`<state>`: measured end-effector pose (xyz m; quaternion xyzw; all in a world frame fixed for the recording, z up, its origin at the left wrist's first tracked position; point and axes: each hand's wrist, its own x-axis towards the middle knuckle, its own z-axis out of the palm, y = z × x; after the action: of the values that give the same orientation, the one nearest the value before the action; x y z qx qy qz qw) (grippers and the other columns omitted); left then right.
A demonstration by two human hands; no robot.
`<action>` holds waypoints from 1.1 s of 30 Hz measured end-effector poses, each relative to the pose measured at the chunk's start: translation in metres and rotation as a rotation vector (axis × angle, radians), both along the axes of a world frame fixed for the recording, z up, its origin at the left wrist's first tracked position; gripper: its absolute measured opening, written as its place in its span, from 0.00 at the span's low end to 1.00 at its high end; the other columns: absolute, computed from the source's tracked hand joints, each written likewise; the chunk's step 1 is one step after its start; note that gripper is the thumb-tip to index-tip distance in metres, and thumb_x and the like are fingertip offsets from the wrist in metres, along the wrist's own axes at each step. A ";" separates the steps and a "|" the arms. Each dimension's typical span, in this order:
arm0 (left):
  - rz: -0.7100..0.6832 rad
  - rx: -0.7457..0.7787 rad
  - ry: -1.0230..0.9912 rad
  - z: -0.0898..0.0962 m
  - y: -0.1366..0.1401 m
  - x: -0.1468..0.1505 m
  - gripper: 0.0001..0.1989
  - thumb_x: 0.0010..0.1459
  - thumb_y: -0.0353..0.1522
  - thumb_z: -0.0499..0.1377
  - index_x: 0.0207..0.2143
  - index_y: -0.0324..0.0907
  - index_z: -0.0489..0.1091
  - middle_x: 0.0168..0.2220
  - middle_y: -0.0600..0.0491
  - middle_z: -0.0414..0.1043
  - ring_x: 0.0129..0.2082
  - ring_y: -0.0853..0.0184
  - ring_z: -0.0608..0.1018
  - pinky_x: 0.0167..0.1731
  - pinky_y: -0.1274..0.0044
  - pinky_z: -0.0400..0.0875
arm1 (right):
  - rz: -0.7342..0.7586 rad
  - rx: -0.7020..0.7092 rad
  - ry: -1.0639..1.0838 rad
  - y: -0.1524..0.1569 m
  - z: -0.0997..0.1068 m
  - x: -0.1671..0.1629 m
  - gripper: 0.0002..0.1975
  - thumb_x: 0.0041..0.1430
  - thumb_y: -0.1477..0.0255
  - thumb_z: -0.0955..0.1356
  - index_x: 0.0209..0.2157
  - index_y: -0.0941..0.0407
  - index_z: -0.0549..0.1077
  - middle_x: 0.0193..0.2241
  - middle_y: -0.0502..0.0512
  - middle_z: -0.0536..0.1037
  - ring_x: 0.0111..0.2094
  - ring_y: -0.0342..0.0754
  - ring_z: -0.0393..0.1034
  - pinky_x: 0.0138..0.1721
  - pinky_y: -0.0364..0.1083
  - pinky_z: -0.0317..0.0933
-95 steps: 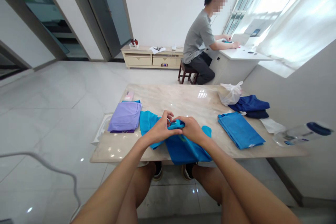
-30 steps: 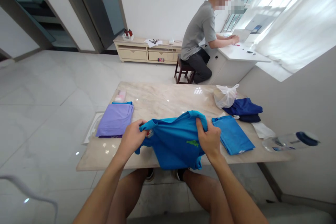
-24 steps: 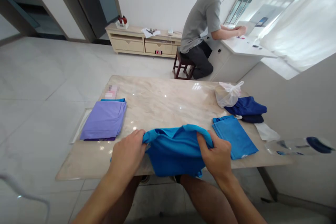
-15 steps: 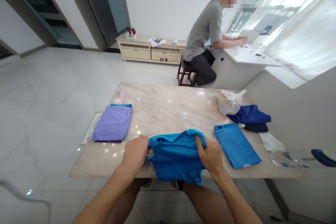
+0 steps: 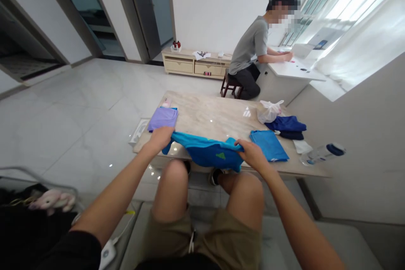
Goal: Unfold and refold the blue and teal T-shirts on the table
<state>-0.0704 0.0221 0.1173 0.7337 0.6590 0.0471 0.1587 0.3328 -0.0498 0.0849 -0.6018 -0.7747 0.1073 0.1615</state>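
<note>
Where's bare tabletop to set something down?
Free: the marble table middle and far edge, between the folded lilac cloth and white plastic bag. Crowded: near edge with the bright blue shirt; right end by the folded blue cloth.

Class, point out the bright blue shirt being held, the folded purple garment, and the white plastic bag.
bright blue shirt (image 5: 209, 154), head view, front panel
folded purple garment (image 5: 163, 118), head view, top face
white plastic bag (image 5: 267, 112), head view, bulging middle

My bright turquoise cotton shirt (image 5: 205, 152) bears a small green emblem — beside it, a lilac folded cloth (image 5: 163, 118), a navy garment (image 5: 286, 124), beige marbled tabletop (image 5: 215, 114).
</note>
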 end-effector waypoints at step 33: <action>0.124 0.647 -0.195 0.009 -0.147 -0.033 0.19 0.71 0.35 0.52 0.53 0.45 0.81 0.43 0.46 0.86 0.38 0.57 0.85 0.37 0.73 0.71 | -0.473 0.600 0.361 -0.142 -0.005 0.028 0.19 0.61 0.62 0.66 0.37 0.58 0.87 0.32 0.59 0.87 0.31 0.52 0.79 0.35 0.45 0.67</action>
<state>-0.1033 -0.1251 0.1262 0.6966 0.6350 0.3331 -0.0233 0.3612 -0.1921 0.0802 -0.6611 -0.5714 -0.0593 0.4827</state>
